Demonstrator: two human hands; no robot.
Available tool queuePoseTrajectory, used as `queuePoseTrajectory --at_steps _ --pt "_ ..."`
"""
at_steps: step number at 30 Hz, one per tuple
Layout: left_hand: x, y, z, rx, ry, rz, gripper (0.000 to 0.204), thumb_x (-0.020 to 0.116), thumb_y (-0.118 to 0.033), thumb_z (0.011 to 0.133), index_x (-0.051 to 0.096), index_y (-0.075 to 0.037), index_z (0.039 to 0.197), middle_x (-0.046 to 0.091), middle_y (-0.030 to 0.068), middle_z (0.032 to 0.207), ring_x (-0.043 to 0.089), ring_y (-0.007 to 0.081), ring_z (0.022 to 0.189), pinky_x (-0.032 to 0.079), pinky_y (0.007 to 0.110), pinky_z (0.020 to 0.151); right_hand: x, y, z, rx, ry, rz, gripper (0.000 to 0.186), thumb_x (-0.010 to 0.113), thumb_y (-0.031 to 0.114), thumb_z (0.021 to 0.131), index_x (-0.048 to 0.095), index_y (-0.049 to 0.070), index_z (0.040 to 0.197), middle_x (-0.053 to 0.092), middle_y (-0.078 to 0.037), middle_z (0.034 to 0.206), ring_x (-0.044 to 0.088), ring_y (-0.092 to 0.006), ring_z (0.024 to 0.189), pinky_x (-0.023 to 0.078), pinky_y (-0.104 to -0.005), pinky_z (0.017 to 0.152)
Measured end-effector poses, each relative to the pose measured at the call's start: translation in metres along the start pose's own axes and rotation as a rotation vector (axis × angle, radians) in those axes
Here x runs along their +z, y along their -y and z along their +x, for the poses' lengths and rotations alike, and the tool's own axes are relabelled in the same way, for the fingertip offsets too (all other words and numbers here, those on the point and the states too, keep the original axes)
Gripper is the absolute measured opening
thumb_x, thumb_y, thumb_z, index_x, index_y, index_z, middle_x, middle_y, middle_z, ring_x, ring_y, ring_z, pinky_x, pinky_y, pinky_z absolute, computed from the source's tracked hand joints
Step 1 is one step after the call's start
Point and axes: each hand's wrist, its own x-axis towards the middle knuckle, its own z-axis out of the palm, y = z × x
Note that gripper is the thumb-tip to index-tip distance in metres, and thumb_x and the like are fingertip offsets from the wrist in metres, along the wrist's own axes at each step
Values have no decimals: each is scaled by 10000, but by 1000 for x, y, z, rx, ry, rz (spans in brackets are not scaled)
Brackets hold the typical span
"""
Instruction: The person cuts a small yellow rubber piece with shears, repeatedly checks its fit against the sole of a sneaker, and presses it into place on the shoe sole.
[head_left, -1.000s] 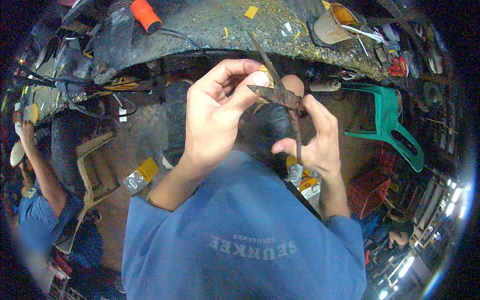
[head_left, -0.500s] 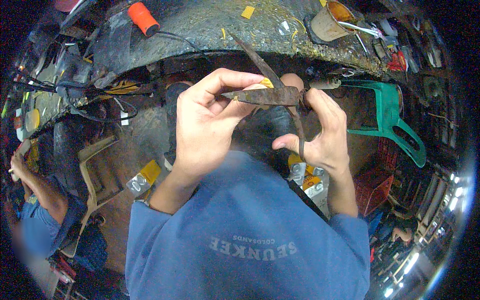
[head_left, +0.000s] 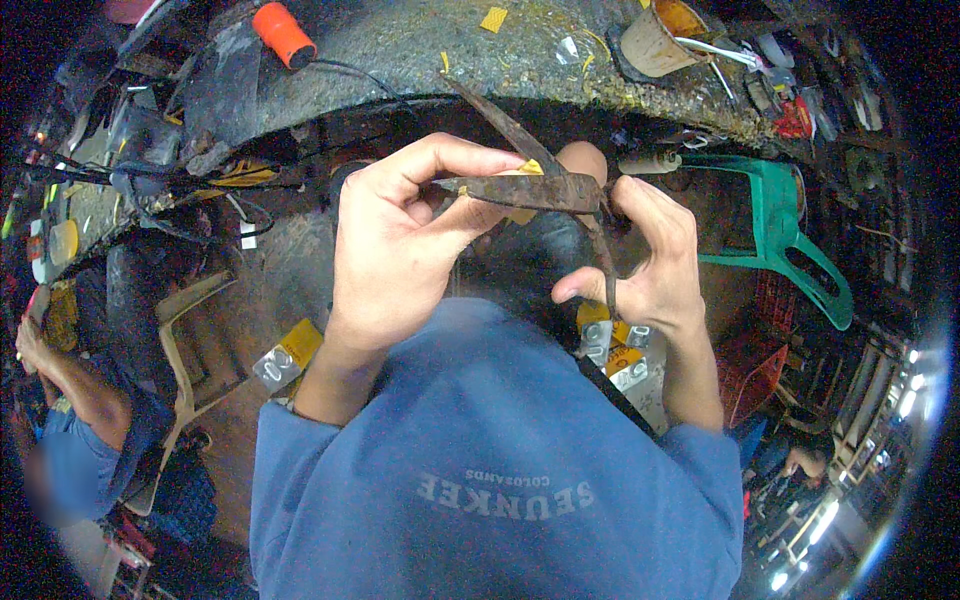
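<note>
My left hand [head_left: 395, 240] pinches a small yellow piece [head_left: 529, 167], partly hidden behind the lower blade of large rusty scissors [head_left: 570, 195]. That blade crosses over my left thumb; the other points up and left toward the bench. My right hand [head_left: 650, 260] grips the scissors, fingers curled at one handle and thumb at the other, with the blades spread apart. Both hands are in front of my body, above my legs.
The worn bench [head_left: 390, 40] holds an orange cylinder [head_left: 282, 33] with a cord and a stained bucket [head_left: 650, 45]. A green plastic chair [head_left: 775, 225] and red crate [head_left: 750, 375] stand right; yellow-and-silver packs [head_left: 290, 355] lie below. A co-worker [head_left: 90, 420] works at left.
The scissors have swung anticlockwise, their tips moving left and the lower blade now nearly level. My left hand has moved left and my right hand slightly right.
</note>
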Motion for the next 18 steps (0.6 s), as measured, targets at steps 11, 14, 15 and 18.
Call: queuePoseTrajectory --at_steps 11,14,15,18 --pt "-3 -2 3 27 37 53 207 691 85 912 719 36 1112 745 83 1020 694 118 896 554 248 795 -4 -5 -1 -28 29 -23 757 843 744 590 600 59 801 582 -126 724 600 -360 644 474 -428 600" --pt "-3 -1 3 37 39 12 213 696 83 906 719 35 1112 746 81 1014 695 118 898 551 247 788 -6 -6 0 -49 39 -31 755 842 746 588 590 63 786 568 -118 705 589 -348 619 462 -420 581" --pt "-3 -1 3 25 36 11 214 697 83 905 720 33 1112 746 81 1016 695 119 901 551 247 789 -6 -6 0 -55 40 -29 753 842 746 588 586 64 781 561 -115 697 583 -345 610 458 -418 575" --pt "-6 -4 2 -6 44 41 214 696 83 901 720 33 1108 745 86 1023 698 124 911 554 252 802 -7 -7 1 -72 32 -43 748 839 746 590 577 67 763 540 -109 675 561 -335 583 445 -413 558"
